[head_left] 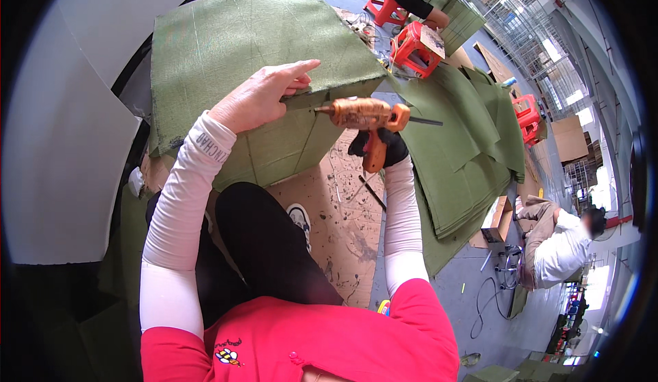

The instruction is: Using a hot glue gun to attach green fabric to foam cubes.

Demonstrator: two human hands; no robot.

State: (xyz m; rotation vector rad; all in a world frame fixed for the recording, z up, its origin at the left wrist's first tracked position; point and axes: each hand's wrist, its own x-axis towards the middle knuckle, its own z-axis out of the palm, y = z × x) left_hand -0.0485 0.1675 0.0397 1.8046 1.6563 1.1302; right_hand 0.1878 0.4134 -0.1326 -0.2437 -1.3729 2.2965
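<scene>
The grey floor (pixel 473 282) carries everything. A stained brown cardboard sheet (pixel 346 211) lies at centre, with a thin black rod (pixel 372 191) on it. At three o'clock a stack of green fabric sheets (pixel 466 149) spreads flat. Red plastic stools (pixel 417 45) stand at one o'clock. A black cable (pixel 488 301) coils at four o'clock, beside a small cardboard box (pixel 497 222).

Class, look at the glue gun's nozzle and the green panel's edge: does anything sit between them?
Nothing visible does. The glue gun nozzle points at the panel edge beside the left hand, with open gap between.
</scene>
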